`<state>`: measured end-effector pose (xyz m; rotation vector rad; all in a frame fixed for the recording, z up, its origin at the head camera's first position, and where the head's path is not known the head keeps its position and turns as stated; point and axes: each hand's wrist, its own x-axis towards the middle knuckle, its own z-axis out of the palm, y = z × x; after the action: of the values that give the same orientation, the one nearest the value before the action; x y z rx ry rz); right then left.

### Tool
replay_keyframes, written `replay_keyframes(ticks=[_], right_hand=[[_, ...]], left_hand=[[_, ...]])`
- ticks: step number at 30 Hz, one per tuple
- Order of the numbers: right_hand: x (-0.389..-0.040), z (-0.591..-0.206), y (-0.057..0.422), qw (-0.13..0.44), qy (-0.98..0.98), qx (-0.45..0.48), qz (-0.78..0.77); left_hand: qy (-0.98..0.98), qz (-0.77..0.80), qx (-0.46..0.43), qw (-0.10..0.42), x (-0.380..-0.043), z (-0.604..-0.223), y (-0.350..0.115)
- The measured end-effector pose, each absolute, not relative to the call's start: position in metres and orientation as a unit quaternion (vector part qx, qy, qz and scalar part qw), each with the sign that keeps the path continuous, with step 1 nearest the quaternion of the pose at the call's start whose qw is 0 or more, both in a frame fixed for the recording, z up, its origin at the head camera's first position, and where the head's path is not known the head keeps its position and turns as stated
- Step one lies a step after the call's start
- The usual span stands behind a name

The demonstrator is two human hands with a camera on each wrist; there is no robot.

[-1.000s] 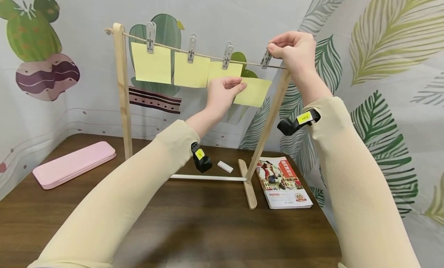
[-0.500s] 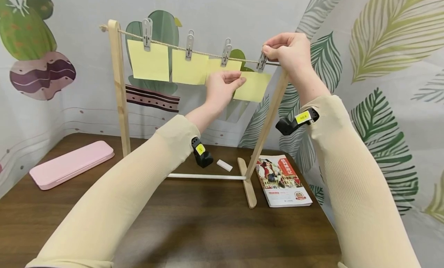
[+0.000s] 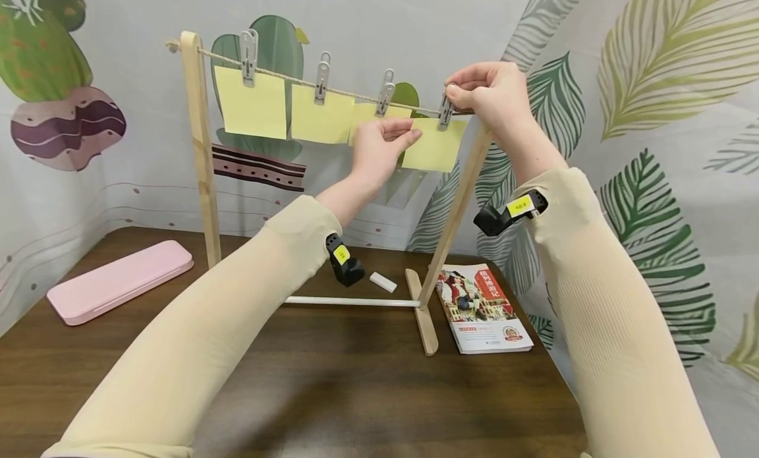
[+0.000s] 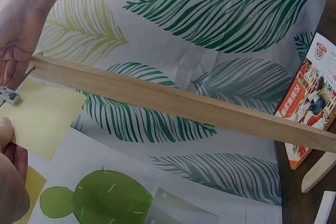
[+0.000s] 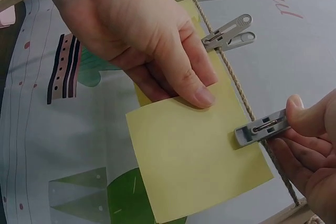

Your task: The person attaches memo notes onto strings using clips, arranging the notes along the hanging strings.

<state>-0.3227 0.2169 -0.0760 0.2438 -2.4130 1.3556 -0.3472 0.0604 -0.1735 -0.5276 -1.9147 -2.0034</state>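
My left hand [image 3: 379, 151] pinches the left edge of a yellow paper sheet [image 3: 435, 148] between thumb and fingers. With my right hand [image 3: 498, 92] I grip the handle end of a grey clothespin [image 3: 445, 113] at the right end of the rope. In the right wrist view that clothespin [image 5: 260, 129] lies across the rope [image 5: 239, 87], its jaw end over the sheet's upper edge. Farther left, three more yellow sheets hang from the rope, such as the leftmost sheet [image 3: 252, 105], each under its own grey clothespin [image 3: 249, 56]. My left hand partly covers the third sheet.
A wooden frame with a left post [image 3: 201, 148] and right post [image 3: 459, 207] carries the rope; a white rod [image 3: 356, 302] joins it below. On the brown table [image 3: 356, 392] lie a pink case [image 3: 121, 280], a white block [image 3: 383, 282] and a book [image 3: 483, 310].
The fourth sheet has risen to the rope, held by my left hand. My right hand's clothespin has moved left and down, and its jaws now overlap the sheet's top edge.
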Motion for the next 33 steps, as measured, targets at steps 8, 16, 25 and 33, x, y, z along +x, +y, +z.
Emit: replay_keyframes(ticks=[8, 16, 25, 33], right_hand=[[-0.3221, -0.0755, 0.2156, 0.184, -0.877, 0.094, 0.434], [-0.3219, -0.0775, 0.2173, 0.177, -0.886, 0.116, 0.413], [-0.323, -0.0776, 0.2187, 0.174, -0.884, 0.132, 0.412], [-0.3226, -0.078, 0.222, 0.172, -0.881, 0.145, 0.416]], left_hand=[[-0.667, -0.702, -0.189, 0.161, -0.3457, -0.1739, 0.0615], [-0.666, -0.704, -0.192, 0.155, -0.3455, -0.1752, 0.062], [-0.664, -0.708, -0.19, 0.15, -0.3465, -0.1724, 0.061], [-0.67, -0.699, -0.201, 0.149, -0.3457, -0.1721, 0.0603]])
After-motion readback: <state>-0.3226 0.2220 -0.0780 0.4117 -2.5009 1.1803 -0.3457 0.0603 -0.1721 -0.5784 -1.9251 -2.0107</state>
